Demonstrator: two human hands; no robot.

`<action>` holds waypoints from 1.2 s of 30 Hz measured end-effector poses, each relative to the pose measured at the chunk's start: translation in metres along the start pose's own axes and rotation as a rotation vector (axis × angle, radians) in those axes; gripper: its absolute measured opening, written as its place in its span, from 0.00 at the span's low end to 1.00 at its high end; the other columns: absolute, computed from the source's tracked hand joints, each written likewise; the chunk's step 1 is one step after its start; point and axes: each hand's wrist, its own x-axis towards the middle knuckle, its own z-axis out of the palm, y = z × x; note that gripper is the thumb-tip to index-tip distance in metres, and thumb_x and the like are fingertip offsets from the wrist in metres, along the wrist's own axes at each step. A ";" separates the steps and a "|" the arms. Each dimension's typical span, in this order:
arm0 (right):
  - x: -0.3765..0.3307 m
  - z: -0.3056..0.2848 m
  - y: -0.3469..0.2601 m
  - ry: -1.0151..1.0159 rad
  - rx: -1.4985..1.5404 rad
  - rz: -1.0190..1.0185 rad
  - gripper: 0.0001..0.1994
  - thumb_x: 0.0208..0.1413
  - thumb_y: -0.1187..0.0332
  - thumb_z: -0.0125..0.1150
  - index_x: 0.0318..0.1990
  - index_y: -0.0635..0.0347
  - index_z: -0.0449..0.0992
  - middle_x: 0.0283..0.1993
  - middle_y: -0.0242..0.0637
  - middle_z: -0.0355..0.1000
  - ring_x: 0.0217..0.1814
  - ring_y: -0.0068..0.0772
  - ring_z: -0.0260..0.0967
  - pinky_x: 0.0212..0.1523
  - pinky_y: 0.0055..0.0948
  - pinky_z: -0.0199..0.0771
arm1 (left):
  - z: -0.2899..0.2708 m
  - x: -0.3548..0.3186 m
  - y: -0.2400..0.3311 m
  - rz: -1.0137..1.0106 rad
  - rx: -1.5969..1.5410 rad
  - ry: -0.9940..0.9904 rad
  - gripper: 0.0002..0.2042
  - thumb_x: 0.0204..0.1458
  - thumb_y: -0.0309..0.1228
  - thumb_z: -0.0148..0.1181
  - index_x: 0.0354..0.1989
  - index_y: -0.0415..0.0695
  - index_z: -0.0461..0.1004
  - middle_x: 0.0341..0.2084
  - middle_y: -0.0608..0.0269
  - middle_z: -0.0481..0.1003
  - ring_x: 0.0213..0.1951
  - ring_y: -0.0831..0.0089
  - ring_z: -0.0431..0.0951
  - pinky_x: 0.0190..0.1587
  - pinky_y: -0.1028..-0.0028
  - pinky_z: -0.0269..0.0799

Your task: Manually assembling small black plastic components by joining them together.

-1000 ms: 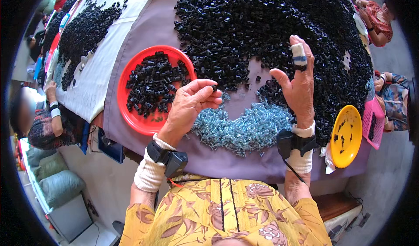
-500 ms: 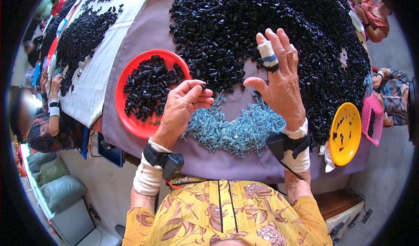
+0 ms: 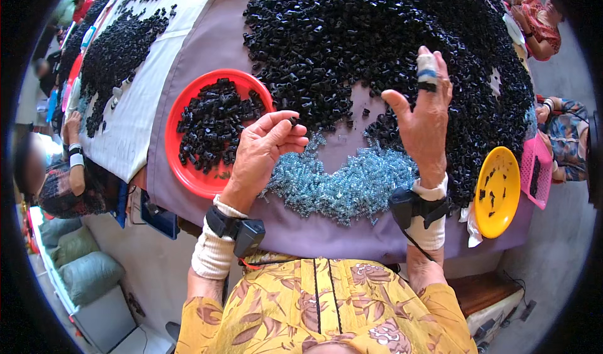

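- Your left hand (image 3: 267, 150) sits just right of the tray (image 3: 182, 165), which holds small parts.
- Your right hand (image 3: 424, 118) is raised over the near edge of the large heap of parts (image 3: 352, 33), which lies behind both hands.
- The smaller pile of screws (image 3: 345, 184) lies on the surface (image 3: 213, 33) between your hands, nearest you.
- The plate (image 3: 496, 190) rests at the surface's right edge.

The small black parts (image 3: 377, 33) looked like matt plastic. The blue-silver pieces (image 3: 352, 184) shone like metal. The red plate (image 3: 182, 172) and the yellow plate (image 3: 499, 194) were smooth, glossy plastic, on a matt purple cloth (image 3: 213, 40).
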 end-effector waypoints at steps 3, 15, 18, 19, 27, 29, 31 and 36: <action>0.000 -0.005 0.002 -0.014 -0.067 0.019 0.33 0.51 0.51 0.58 0.58 0.65 0.60 0.58 0.53 0.59 0.64 0.51 0.52 0.60 0.50 0.53 | 0.002 -0.001 0.002 -0.005 -0.003 -0.007 0.12 0.58 0.30 0.50 0.47 0.38 0.69 0.34 0.55 0.77 0.34 0.69 0.79 0.38 0.72 0.76; -0.034 0.031 -0.010 -0.544 0.230 -0.189 0.03 0.44 0.74 0.57 0.23 0.62 0.75 0.27 0.37 0.67 0.37 0.36 0.64 0.38 0.32 0.65 | 0.001 0.003 0.003 0.017 0.017 -0.008 0.11 0.58 0.29 0.50 0.46 0.38 0.69 0.34 0.54 0.76 0.35 0.68 0.79 0.39 0.72 0.76; -0.038 0.037 -0.017 -0.593 0.180 -0.297 0.03 0.42 0.75 0.56 0.22 0.59 0.74 0.27 0.35 0.66 0.36 0.34 0.63 0.38 0.31 0.62 | -0.002 0.003 0.001 0.020 0.006 -0.014 0.11 0.58 0.29 0.50 0.46 0.38 0.69 0.35 0.54 0.76 0.35 0.68 0.79 0.39 0.71 0.76; -0.041 0.040 -0.020 -0.594 0.177 -0.296 0.03 0.42 0.75 0.56 0.22 0.59 0.74 0.27 0.35 0.66 0.36 0.34 0.63 0.38 0.31 0.62 | -0.001 0.003 0.000 0.019 0.004 -0.017 0.11 0.58 0.29 0.50 0.46 0.38 0.69 0.35 0.54 0.76 0.35 0.68 0.79 0.39 0.71 0.76; -0.052 0.052 -0.023 -0.504 0.198 -0.349 0.01 0.42 0.75 0.56 0.23 0.59 0.73 0.27 0.36 0.67 0.36 0.36 0.64 0.41 0.35 0.61 | 0.002 0.005 -0.005 0.000 -0.038 -0.059 0.11 0.57 0.28 0.51 0.46 0.38 0.69 0.35 0.53 0.76 0.36 0.67 0.79 0.40 0.70 0.76; -0.051 0.049 -0.021 -0.473 0.245 -0.335 0.01 0.42 0.75 0.57 0.23 0.60 0.72 0.26 0.37 0.67 0.34 0.37 0.65 0.38 0.35 0.63 | 0.004 0.006 -0.007 -0.012 -0.015 -0.068 0.11 0.57 0.28 0.52 0.47 0.38 0.69 0.35 0.53 0.76 0.36 0.67 0.79 0.40 0.70 0.76; -0.043 0.037 -0.027 -0.506 0.573 0.012 0.04 0.42 0.73 0.60 0.24 0.62 0.72 0.23 0.41 0.67 0.29 0.41 0.66 0.32 0.38 0.65 | 0.004 0.006 -0.010 -0.026 0.006 -0.073 0.12 0.57 0.28 0.52 0.47 0.38 0.68 0.35 0.54 0.76 0.35 0.68 0.78 0.40 0.70 0.76; -0.020 0.020 -0.044 -0.424 0.867 0.152 0.05 0.44 0.73 0.62 0.29 0.64 0.73 0.25 0.43 0.69 0.28 0.44 0.68 0.26 0.33 0.68 | 0.016 0.007 -0.015 -0.043 0.069 -0.105 0.11 0.56 0.27 0.52 0.46 0.37 0.69 0.35 0.55 0.76 0.35 0.69 0.78 0.39 0.71 0.76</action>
